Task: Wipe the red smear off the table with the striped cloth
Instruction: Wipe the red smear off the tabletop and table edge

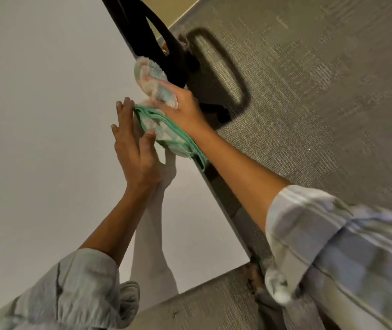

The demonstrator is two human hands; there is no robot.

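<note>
Two hands are at the right edge of the white table (47, 103), and I see both on the striped cloth (166, 129). The right hand (183, 106) is closed around the bunched upper part of the cloth, lifting that fluffy pale end up near the table edge, next to a dark chair (156, 44) standing on the grey carpet (309, 79). The left hand (133, 148) has its fingers spread, lying flat against the table, with the thumb pressing onto the lower, green-bordered folds of the cloth; it pins rather than grips. The cloth lies along the table edge, and part of its green hem hangs over the side. Both forearms are bare, with light plaid sleeves (333, 246) rolled up. I cannot locate any red smear on the table surface in this view.
</note>
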